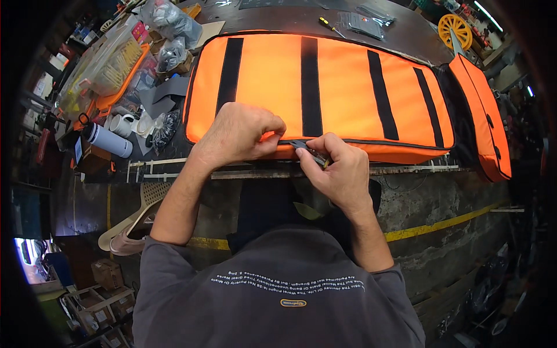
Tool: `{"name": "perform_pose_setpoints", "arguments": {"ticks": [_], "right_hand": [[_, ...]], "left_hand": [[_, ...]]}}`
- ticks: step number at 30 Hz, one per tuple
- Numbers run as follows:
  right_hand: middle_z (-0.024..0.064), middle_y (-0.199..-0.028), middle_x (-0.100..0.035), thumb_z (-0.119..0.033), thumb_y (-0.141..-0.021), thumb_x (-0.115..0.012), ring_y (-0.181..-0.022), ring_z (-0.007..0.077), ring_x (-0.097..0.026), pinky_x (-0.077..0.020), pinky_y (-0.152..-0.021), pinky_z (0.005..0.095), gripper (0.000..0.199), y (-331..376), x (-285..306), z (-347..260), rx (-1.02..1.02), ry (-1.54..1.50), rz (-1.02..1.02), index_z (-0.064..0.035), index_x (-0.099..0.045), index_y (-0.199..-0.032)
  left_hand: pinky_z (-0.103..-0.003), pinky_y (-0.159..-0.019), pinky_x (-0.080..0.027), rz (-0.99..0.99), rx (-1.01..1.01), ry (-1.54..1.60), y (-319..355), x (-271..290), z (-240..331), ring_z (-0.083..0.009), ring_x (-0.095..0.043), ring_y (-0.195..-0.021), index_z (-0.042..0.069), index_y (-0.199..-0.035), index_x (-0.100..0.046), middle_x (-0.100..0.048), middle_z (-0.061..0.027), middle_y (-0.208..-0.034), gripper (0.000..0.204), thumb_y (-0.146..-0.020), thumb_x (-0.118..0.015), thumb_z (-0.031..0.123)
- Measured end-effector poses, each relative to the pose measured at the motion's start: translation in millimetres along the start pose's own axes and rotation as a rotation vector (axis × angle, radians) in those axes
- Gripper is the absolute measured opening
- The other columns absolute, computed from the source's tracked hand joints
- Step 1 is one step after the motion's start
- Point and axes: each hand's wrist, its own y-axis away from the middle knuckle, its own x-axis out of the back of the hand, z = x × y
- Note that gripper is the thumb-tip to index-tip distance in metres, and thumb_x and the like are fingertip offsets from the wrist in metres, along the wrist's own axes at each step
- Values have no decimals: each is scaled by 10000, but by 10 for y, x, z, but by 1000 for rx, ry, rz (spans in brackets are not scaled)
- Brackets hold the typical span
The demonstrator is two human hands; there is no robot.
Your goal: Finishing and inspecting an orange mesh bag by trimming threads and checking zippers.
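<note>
A bright orange bag (270,75) with black strips across its top lies flat on the workbench, its dark-piped near side facing me. My left hand (243,132) is closed at that near edge, its fingers curled onto the piping; the fingertips are partly hidden. In my right hand (342,171) is a small pair of pliers (300,144), mostly covered by the fingers. Its grey jaws point left and touch the piping, a short way from my left fingers. An orange side flap or second section (480,110) joins the bag at the right across a black band.
A white bottle (107,139), a mug (122,126) and clear plastic boxes (113,66) crowd the bench's left. A screwdriver (329,26) and a packaged grey item (365,24) lie behind the bag. A yellow wheel (455,31) stands far right; a beige chair (130,217) is below left.
</note>
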Motion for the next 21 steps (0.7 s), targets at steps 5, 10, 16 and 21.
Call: {"name": "perform_pose_setpoints", "arguments": {"ticks": [5, 10, 16, 21], "right_hand": [[86, -783, -776, -255, -910, -885, -638, 279, -753, -574, -590, 393, 235, -5, -94, 38, 25, 1, -1, -69, -741, -909], [83, -777, -774, -258, -911, -883, -622, 277, -746, -574, -576, 391, 238, -17, -129, 15, 39, 2, 25, -73, -736, -895], [85, -747, -764, -269, -917, -874, -622, 286, -749, -573, -577, 403, 239, -23, -131, -62, 20, 3, 52, -82, -731, -879], [87, -734, -757, -287, -927, -862, -624, 298, -749, -570, -579, 425, 245, -31, -192, -45, 14, 48, 34, -90, -727, -873]], "left_hand": [[-372, -626, -572, 97, -24, 98, 11, -92, -26, -282, -754, -713, 76, -963, -806, -772, -102, -829, 140, -825, -808, 105], [-346, -587, -529, 138, -19, 185, 20, -104, -30, -242, -707, -641, 74, -982, -803, -734, -97, -772, 162, -821, -805, 95], [-337, -578, -510, 156, 5, 200, 57, -154, -64, -216, -684, -618, 76, -979, -797, -714, -91, -754, 149, -832, -807, 98], [-337, -568, -498, 148, 12, 197, 65, -156, -53, -207, -653, -593, 77, -972, -790, -695, -84, -734, 141, -835, -812, 100]]}}
